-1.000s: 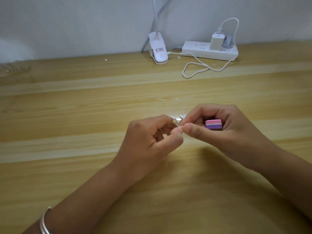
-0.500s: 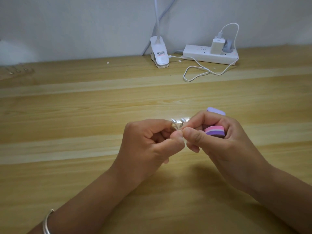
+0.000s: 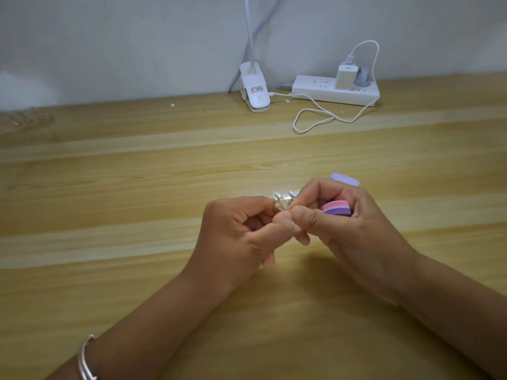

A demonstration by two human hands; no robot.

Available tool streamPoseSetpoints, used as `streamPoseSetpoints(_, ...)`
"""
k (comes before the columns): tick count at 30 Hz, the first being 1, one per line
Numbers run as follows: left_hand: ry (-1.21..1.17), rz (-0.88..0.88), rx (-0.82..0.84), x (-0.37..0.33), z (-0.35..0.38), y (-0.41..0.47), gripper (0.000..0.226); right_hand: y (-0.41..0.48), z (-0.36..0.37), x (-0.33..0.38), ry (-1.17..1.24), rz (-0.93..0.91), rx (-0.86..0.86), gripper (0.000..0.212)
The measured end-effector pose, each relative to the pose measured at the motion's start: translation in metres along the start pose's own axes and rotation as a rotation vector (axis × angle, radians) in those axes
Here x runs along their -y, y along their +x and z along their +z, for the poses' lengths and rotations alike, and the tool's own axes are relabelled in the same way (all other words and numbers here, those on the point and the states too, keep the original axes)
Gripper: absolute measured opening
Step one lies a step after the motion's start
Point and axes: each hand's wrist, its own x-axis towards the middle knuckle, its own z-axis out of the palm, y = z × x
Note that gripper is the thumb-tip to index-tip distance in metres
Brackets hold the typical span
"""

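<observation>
Looking down from the head view, both hands meet above a pale wooden surface (image 3: 137, 187) with long, straight grain bands. The left hand (image 3: 236, 237) has its fingers curled tight, and its narrow grip, thumb against forefinger, pinches a small shiny metal piece (image 3: 284, 198) with two little bright prongs poking up and a rounded brassy bead at its near side. The right hand (image 3: 354, 229) brings thumb and forefinger tip to tip against that same metal piece, so the piece sits between the two hands just above the surface. How far the right fingertips close on it cannot be told. The right hand's other fingers wrap a foam block (image 3: 337, 209), soft-looking and matte, layered in pink and purple stripes, with a rounded lilac end showing beyond the knuckles.

On the left wrist sits a smooth silver bangle (image 3: 85, 360). At the far edge, against the plain grey wall (image 3: 109, 37), lies a white plastic power strip (image 3: 315, 90) with a boxy white charger (image 3: 346, 77) plugged in. A thin white cable (image 3: 315, 119) loops loosely over the wood, and a white clip lamp (image 3: 253, 90) stands just left of the strip
</observation>
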Motion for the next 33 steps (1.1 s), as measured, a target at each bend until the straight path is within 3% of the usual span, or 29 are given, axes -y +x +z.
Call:
streamPoseSetpoints(6,0.142,-0.039,0.005,0.004,-0.011,0.009,0.033,0.007,-0.001,0.009,-0.085,-0.042,-0.012,0.015)
streamPoseSetpoints(8,0.275,-0.018,0.0,0.006,-0.013,0.01,0.043,0.009,-0.002,0.012,-0.098,-0.013,-0.042,0.018)
streamPoseSetpoints(11,0.516,0.087,-0.068,0.006,-0.015,0.009,0.039,0.009,-0.004,0.013,-0.088,0.06,-0.055,0.021)
streamPoseSetpoints(18,0.491,0.307,-0.081,0.007,-0.011,0.009,0.01,0.005,-0.007,0.015,-0.112,0.026,0.01,0.013)
streamPoseSetpoints(23,0.363,0.142,-0.138,0.014,-0.013,0.01,0.005,0.011,-0.012,0.005,-0.3,-0.076,-0.089,0.019)
streamPoseSetpoints(25,0.238,0.043,-0.134,0.016,-0.013,0.01,0.008,0.015,-0.016,0.002,-0.326,-0.094,-0.154,0.034)
streamPoseSetpoints(27,0.144,-0.006,-0.122,0.017,-0.013,0.01,0.011,0.013,-0.017,-0.004,-0.443,-0.144,-0.148,0.028)
streamPoseSetpoints(31,0.136,0.016,-0.089,0.017,-0.014,0.011,0.01,0.007,-0.008,-0.01,-0.752,-0.405,-0.074,0.011)
streamPoseSetpoints(33,0.126,0.018,-0.088,0.018,-0.015,0.011,0.01,0.007,-0.006,-0.009,-0.812,-0.55,-0.056,0.017)
